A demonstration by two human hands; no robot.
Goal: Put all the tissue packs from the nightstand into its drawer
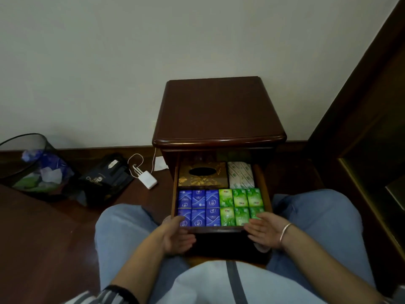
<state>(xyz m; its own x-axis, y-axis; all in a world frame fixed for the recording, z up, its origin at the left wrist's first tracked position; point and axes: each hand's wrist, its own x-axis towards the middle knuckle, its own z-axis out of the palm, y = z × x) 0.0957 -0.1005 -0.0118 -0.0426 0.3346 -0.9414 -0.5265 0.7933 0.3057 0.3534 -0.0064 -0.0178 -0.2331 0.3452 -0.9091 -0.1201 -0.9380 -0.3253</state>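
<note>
The dark wooden nightstand (219,110) stands against the wall with a bare top. Its drawer (174,194) is pulled out toward me. Inside lie several blue tissue packs (199,207) on the left and several green tissue packs (241,206) on the right, in neat rows. Behind them sit a golden tissue box (202,174) and a white wrapped pack (240,174). My left hand (177,236) rests with straight fingers against the drawer's front left edge. My right hand (264,229), palm up with a bracelet at the wrist, touches the front right edge.
A mesh waste bin (32,165) with crumpled paper stands on the floor at the left. A black bag (107,178) and a white charger with cable (148,179) lie beside the nightstand. Dark wooden furniture (361,128) rises at the right. My knees flank the drawer.
</note>
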